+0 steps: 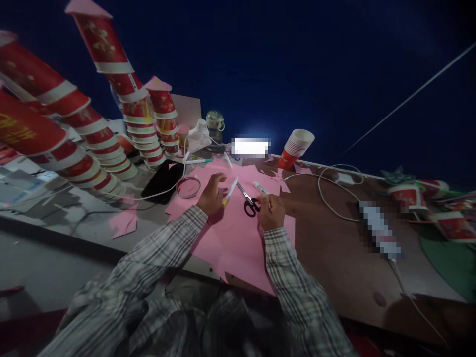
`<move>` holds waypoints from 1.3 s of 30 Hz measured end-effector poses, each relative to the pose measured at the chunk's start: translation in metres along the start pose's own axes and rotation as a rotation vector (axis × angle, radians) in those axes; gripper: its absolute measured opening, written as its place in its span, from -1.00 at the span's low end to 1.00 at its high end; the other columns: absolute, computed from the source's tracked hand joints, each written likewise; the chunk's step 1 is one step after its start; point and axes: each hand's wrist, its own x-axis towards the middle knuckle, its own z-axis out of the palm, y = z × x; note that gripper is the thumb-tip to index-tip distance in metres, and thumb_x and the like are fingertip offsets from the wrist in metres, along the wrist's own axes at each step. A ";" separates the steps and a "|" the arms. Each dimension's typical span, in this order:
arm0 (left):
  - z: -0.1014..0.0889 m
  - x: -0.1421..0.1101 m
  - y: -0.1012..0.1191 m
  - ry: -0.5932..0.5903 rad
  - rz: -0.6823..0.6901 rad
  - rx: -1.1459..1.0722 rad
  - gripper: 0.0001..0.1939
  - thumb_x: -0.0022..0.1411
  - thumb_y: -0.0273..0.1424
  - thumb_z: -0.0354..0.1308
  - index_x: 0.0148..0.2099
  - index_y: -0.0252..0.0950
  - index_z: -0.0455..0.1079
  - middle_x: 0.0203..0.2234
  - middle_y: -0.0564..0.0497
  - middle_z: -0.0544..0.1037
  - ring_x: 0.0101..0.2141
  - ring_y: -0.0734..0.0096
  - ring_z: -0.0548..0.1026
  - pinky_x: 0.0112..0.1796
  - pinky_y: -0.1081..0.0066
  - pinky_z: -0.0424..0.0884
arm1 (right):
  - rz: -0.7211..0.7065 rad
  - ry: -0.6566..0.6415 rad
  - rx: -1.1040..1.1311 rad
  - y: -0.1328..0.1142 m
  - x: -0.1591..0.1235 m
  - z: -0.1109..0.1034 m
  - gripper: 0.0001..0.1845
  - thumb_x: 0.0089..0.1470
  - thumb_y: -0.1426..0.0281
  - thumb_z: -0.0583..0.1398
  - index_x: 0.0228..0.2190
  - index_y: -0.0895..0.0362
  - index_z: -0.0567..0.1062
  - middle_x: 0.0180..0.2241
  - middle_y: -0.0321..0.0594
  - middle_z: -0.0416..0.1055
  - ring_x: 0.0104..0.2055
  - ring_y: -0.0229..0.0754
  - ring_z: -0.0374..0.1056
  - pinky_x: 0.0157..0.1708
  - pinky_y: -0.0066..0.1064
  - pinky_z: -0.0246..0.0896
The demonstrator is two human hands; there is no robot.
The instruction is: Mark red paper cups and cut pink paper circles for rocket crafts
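Loosely curved over the pink paper [238,238], my left hand [212,196] has its thumb and fingers apart and nothing visible between them. A white marker with a yellow end [231,191] lies just beside its fingers. My right hand [272,212] is closed, its fingertips drawn together; whatever they hold, if anything, is hidden. Black-handled scissors [250,206] lie open-bladed side up by the right fingers, points directed away from me. Beyond that hand is a white glue stick [261,188], partly behind the fingers.
Tall stacks of red paper cups [139,111] with pink cone tops stand at left. A phone [163,181], a tape ring [188,187] and a cable lie nearby. More nested cups [296,148] stand at the back; a blurred power strip [379,229] is at right.
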 end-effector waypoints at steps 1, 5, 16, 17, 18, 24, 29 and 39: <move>0.002 0.001 -0.005 0.015 -0.001 -0.016 -0.47 0.08 -0.50 0.06 0.14 -0.17 0.26 0.14 -0.15 0.39 0.11 0.18 0.48 0.08 0.14 0.54 | 0.001 -0.025 -0.005 0.000 0.003 -0.003 -0.65 0.28 0.17 0.11 -0.43 0.05 0.54 -0.43 -0.16 0.53 -0.29 -0.06 0.41 -0.16 -0.17 0.33; 0.002 0.005 -0.022 0.065 0.118 0.038 -0.72 0.28 -0.43 0.00 0.02 -0.20 0.37 0.02 -0.13 0.47 0.03 0.23 0.50 0.04 0.19 0.54 | 0.063 -0.087 -0.106 0.010 0.030 -0.013 -0.68 0.14 0.26 0.15 -0.19 0.16 0.60 -0.26 -0.06 0.57 -0.19 -0.04 0.44 -0.05 -0.13 0.37; -0.004 0.005 -0.034 0.082 0.320 0.126 -0.58 0.52 -0.20 -0.11 0.12 -0.25 0.49 -0.06 -0.15 0.57 -0.02 0.21 0.54 0.04 0.15 0.49 | 0.201 -0.644 -0.691 0.004 0.087 0.006 -0.51 0.16 0.10 0.22 -0.07 0.19 0.65 0.03 0.13 0.53 0.08 0.12 0.41 0.08 -0.12 0.27; -0.005 0.004 -0.034 0.076 0.323 0.122 -0.54 0.53 -0.18 -0.14 0.14 -0.26 0.49 -0.05 -0.16 0.57 -0.02 0.20 0.54 0.04 0.14 0.48 | 0.212 -0.674 -0.733 0.001 0.086 0.005 -0.55 0.15 0.13 0.24 -0.08 0.17 0.66 0.03 0.12 0.53 0.08 0.13 0.42 0.05 -0.12 0.27; -0.006 0.004 -0.034 0.068 0.327 0.120 -0.51 0.53 -0.15 -0.18 0.15 -0.27 0.48 -0.04 -0.17 0.57 -0.02 0.19 0.53 0.04 0.13 0.48 | 0.223 -0.695 -0.760 0.000 0.086 0.005 -0.59 0.13 0.17 0.26 -0.10 0.16 0.66 0.03 0.12 0.54 0.06 0.12 0.42 0.03 -0.13 0.27; -0.009 0.004 -0.033 0.062 0.318 0.113 -0.47 0.53 -0.13 -0.23 0.09 -0.25 0.51 -0.06 -0.19 0.57 -0.03 0.16 0.52 0.04 0.08 0.47 | 0.303 -0.415 -0.392 0.006 0.080 -0.006 -0.68 0.09 0.18 0.25 -0.27 0.16 0.61 -0.20 -0.04 0.59 -0.15 -0.06 0.44 -0.03 -0.17 0.32; -0.007 0.005 -0.027 0.097 0.232 0.119 -0.62 0.48 -0.21 -0.08 -0.01 -0.29 0.51 -0.10 -0.17 0.59 -0.05 0.19 0.54 0.04 0.09 0.50 | 0.367 -0.326 0.272 -0.016 0.054 -0.009 -0.53 0.01 -0.03 0.28 -0.27 0.11 0.54 -0.39 -0.24 0.55 -0.36 -0.18 0.45 -0.24 -0.27 0.39; -0.005 0.005 -0.030 -0.053 0.215 0.270 -0.77 0.37 -0.32 0.08 -0.07 -0.29 0.51 -0.17 -0.14 0.61 -0.10 0.19 0.54 0.02 0.14 0.47 | 0.454 -0.347 0.580 -0.039 0.014 0.004 -0.57 0.10 0.03 0.27 -0.13 0.06 0.54 -0.54 -0.43 0.30 -0.53 -0.33 0.20 -0.56 -0.47 0.17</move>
